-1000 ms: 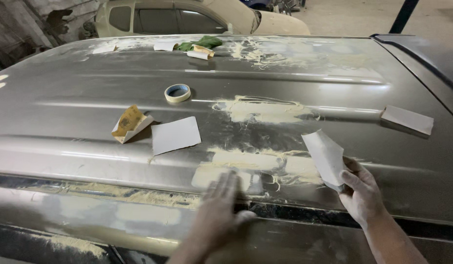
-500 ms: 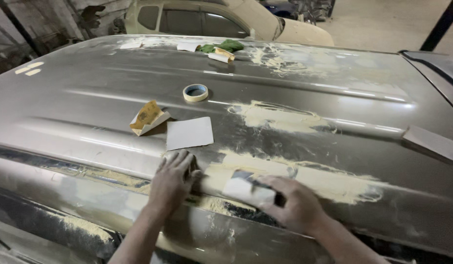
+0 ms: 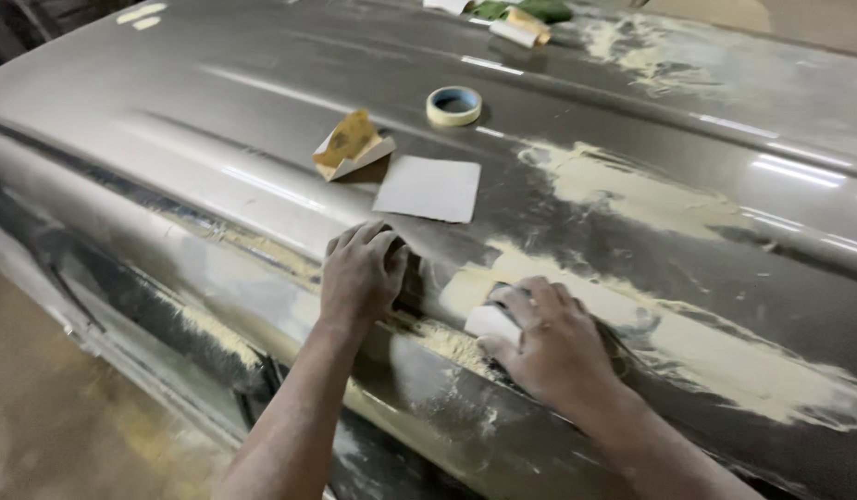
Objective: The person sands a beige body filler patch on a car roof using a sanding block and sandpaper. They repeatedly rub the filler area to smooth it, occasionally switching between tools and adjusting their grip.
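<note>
A grey car roof (image 3: 262, 120) carries pale patches of body filler (image 3: 632, 194). My right hand (image 3: 549, 347) presses a folded white piece of sandpaper (image 3: 491, 324) against the filler at the roof's near edge. My left hand (image 3: 359, 273) rests flat with bent fingers on the roof edge just left of it, holding nothing.
A white square sheet (image 3: 428, 188) lies above my left hand. Beside it sits a card with yellow filler (image 3: 353, 143) and a roll of masking tape (image 3: 454, 105). Green and white items (image 3: 521, 17) lie at the far edge. The floor (image 3: 58, 407) is at the lower left.
My right hand folded the sheet down and brought it left onto the filler at the roof edge. The view has moved closer and my left hand stayed on the edge.
</note>
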A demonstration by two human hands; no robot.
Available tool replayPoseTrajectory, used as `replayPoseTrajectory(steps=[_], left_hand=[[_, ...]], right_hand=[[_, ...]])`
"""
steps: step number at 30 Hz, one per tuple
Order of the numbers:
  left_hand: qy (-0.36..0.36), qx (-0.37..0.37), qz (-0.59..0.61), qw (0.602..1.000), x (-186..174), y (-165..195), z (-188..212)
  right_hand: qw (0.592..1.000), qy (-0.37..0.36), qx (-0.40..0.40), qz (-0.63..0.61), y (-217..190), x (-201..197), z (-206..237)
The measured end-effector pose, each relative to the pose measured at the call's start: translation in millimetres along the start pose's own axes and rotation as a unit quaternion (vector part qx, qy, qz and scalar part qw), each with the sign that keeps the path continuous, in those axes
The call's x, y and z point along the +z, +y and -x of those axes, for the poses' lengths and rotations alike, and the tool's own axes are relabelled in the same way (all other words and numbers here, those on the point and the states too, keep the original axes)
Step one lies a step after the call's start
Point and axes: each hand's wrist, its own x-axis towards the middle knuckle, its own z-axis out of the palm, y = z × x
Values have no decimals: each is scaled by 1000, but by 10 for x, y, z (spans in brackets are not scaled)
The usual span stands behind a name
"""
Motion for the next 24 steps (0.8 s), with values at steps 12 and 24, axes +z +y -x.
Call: replayPoseTrajectory(steps=[12, 24], left_hand=[[24, 11, 9, 1000, -27, 34, -18], [-3, 2, 37, 999, -51, 92, -52]], right_hand=[[992, -93, 70, 47, -60, -200, 14], [989, 121, 41, 74, -19, 212, 68]])
